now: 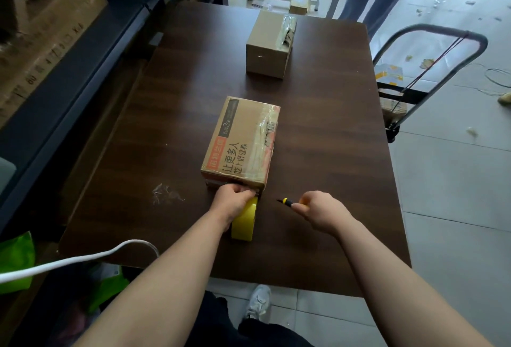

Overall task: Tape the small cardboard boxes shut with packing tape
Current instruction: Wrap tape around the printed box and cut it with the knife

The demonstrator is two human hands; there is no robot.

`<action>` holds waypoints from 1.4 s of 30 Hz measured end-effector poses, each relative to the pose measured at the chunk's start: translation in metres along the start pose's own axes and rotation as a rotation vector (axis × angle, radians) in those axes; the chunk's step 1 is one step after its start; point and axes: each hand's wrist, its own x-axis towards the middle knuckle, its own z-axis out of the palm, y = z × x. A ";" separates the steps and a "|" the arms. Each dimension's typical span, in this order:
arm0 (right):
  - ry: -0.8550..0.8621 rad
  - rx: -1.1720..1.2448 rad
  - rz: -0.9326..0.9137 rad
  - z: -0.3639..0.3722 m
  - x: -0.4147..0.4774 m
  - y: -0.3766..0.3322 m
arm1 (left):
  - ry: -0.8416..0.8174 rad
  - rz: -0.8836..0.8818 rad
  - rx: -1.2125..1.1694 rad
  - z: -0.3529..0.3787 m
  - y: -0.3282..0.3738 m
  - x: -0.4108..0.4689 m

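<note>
Two closed cardboard boxes on the dark table, contents hidden.
The printed box lies mid-table, long axis 6 to 12 o'clock; the plain box sits at its 12. The left hand grips the yellow tape roll at its 6 o'clock end. The right hand clasps a cutter, tip pointing to 9 o'clock.

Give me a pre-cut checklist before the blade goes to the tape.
1. Left hand holds the tape roll at the printed box's near end: ok.
2. Right hand grips the cutter, tip toward the tape: ok.
3. Blade extended: cannot tell, too small.
4. Tape stuck to the near face: cannot tell, the hand hides it.
5. Left fingers out of the blade's line: not ok, the tip points roughly at them.
6. Box flat on the table: ok.
</note>
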 end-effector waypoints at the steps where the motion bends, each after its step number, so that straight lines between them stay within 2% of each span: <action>1: 0.019 0.013 0.009 0.004 0.002 0.005 | 0.009 -0.008 0.005 0.000 0.000 0.001; 5: 0.089 0.044 0.045 0.026 0.014 0.014 | 0.113 -0.048 0.143 0.004 -0.001 0.004; 8: 0.136 0.040 0.093 0.040 0.022 0.015 | 0.216 -0.210 0.259 0.000 -0.009 0.009; 10: 0.164 0.022 0.102 0.046 0.024 0.017 | 0.238 -0.301 0.190 -0.005 -0.015 0.009; 12: 0.214 -0.025 0.102 0.048 0.026 0.017 | 0.213 -0.315 0.114 -0.010 -0.019 0.010; 14: 0.288 0.028 0.075 0.046 0.027 0.010 | 0.184 -0.279 0.077 -0.015 -0.017 0.006; 17: 0.354 0.398 -0.093 0.035 0.025 -0.027 | 0.069 -0.168 0.124 -0.028 -0.007 -0.007; 20: 0.245 0.621 -0.224 0.020 0.022 -0.068 | -0.045 -0.038 0.135 -0.045 0.010 -0.019; 24: 0.098 0.669 -0.318 0.011 0.027 -0.080 | -0.017 0.081 0.053 -0.073 0.044 -0.027; 27: 0.017 0.648 -0.294 -0.006 0.034 -0.068 | -0.035 0.156 -0.045 -0.097 0.070 -0.028; 32: -0.050 0.684 -0.283 -0.042 0.039 -0.066 | -0.016 0.225 -0.344 -0.122 0.103 -0.007; 35: -0.109 0.460 -0.254 -0.050 0.048 -0.073 | 0.041 0.219 -0.512 -0.124 0.114 0.015; 38: -0.119 0.246 -0.100 -0.057 0.057 -0.079 | 0.152 0.173 -0.743 -0.135 0.114 0.053; 40: -0.064 0.283 -0.076 -0.056 0.057 -0.082 | 0.186 0.062 -0.868 -0.141 0.113 0.073; 42: 0.087 0.261 -0.076 -0.051 0.057 -0.091 | 0.231 -0.029 -0.927 -0.145 0.106 0.092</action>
